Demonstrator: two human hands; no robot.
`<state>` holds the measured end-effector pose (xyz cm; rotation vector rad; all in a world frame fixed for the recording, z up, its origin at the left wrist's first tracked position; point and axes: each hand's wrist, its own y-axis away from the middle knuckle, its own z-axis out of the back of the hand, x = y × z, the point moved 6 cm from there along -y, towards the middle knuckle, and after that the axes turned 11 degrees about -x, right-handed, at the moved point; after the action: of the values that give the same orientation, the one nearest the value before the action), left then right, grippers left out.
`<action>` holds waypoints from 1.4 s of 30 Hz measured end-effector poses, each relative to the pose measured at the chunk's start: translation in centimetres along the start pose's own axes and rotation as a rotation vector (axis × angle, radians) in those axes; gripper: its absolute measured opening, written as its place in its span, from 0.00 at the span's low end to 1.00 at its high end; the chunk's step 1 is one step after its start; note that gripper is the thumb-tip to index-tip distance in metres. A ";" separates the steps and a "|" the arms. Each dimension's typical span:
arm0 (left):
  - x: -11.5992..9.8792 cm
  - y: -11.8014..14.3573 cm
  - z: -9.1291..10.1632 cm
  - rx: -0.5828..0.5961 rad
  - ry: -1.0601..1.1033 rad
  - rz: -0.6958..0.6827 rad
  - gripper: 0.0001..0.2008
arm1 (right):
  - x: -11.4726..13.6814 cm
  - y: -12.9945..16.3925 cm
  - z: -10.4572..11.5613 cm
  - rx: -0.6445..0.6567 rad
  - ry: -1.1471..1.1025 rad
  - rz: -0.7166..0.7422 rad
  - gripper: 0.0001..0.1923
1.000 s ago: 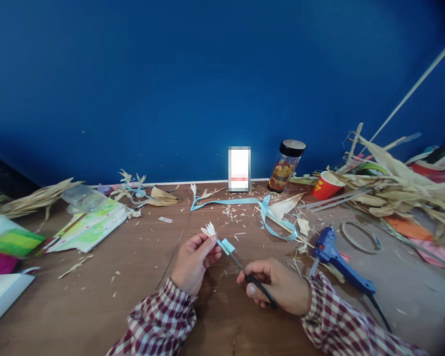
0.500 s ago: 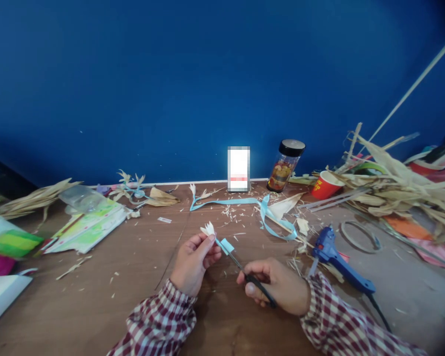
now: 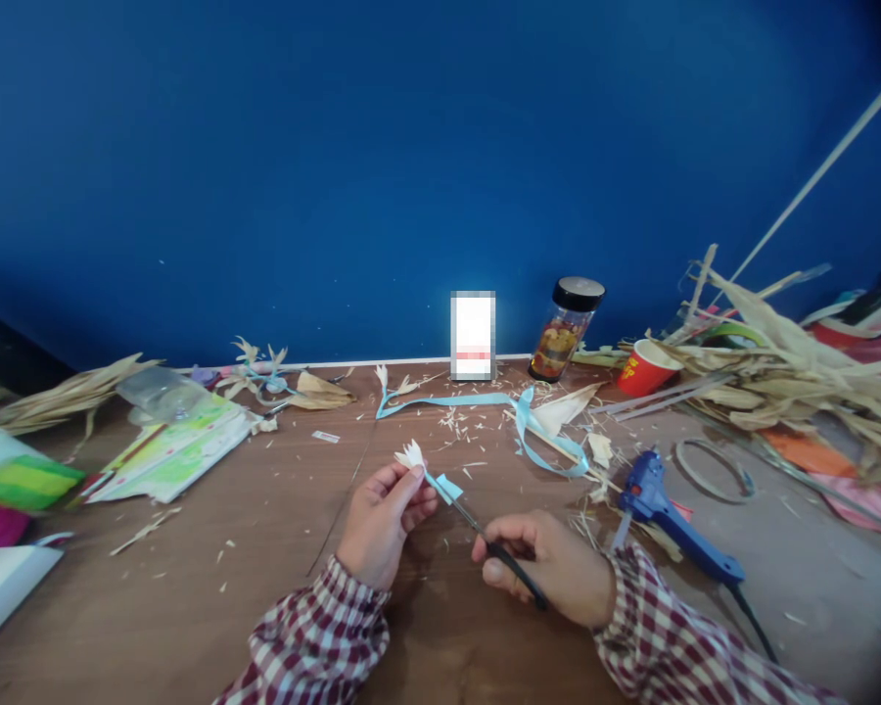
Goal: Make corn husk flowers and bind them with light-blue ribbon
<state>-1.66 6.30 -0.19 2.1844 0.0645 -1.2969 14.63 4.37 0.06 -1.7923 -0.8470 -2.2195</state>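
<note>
Left hand (image 3: 382,519): thumb and fingertips pinched on the flower (image 3: 412,456), its pale petals projecting beyond the fingertips, away from the wrist. The blue tape (image 3: 449,488) emerges on the right side of this grip and ends in a flap, apart from the left fingers. Right hand (image 3: 558,566): fingers curled about the dark handles of the scissors (image 3: 515,570), with the blades directed up and leftward to the flap; whether they close on it cannot be told. Beyond the hands, a blue ribbon (image 3: 455,399) lies on the table (image 3: 264,587); a glue gun (image 3: 675,524) lies beside the right sleeve (image 3: 653,622).
</note>
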 end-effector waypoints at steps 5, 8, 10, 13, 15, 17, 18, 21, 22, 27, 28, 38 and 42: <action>-0.1 0.0 0.1 -0.012 -0.010 0.001 0.08 | -0.1 0.0 -0.1 -0.007 -0.019 -0.035 0.18; 0.0 0.1 0.1 -0.006 -0.025 0.002 0.08 | -0.2 -0.1 -0.2 0.009 -0.038 -0.054 0.18; 0.0 0.0 0.2 0.002 -0.029 -0.003 0.09 | -0.2 -0.1 -0.2 0.010 -0.037 -0.044 0.18; 0.0 -0.2 0.3 0.006 -0.025 -0.015 0.09 | -0.4 -0.1 -0.1 0.013 -0.035 -0.049 0.17; -0.1 -0.3 0.4 0.005 -0.026 -0.022 0.09 | -0.6 0.0 -0.1 0.019 -0.033 -0.056 0.16; -0.2 -0.4 0.5 -0.001 -0.028 -0.026 0.09 | -0.7 0.0 -0.1 0.024 -0.038 -0.062 0.16; -0.2 -0.5 0.5 -0.003 -0.029 -0.024 0.09 | -0.8 0.0 -0.1 0.027 -0.042 -0.063 0.16; -0.2 -0.5 0.5 -0.010 -0.033 -0.017 0.09 | -0.8 0.0 -0.1 0.032 -0.045 -0.057 0.16; -0.2 -0.5 0.5 -0.012 -0.035 -0.015 0.09 | -0.9 -0.1 -0.1 0.031 -0.045 -0.057 0.16; -0.1 -0.5 0.5 -0.020 -0.034 -0.007 0.08 | -0.9 -0.1 -0.1 0.014 -0.030 -0.089 0.15; 0.0 -0.5 0.5 -0.022 -0.034 -0.006 0.08 | -0.9 -0.1 -0.1 0.011 -0.031 -0.092 0.15; -0.1 -0.5 0.5 -0.020 -0.013 -0.005 0.06 | -0.8 -0.2 -0.1 -0.015 -0.011 -0.050 0.15; 0.0 -0.7 0.6 -0.019 -0.013 0.001 0.04 | -1.0 -0.3 0.1 -0.027 -0.012 -0.044 0.17</action>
<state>-2.34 6.57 -0.65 2.1593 0.0705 -1.3053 14.86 4.39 -0.99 -1.8181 -0.8716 -2.2599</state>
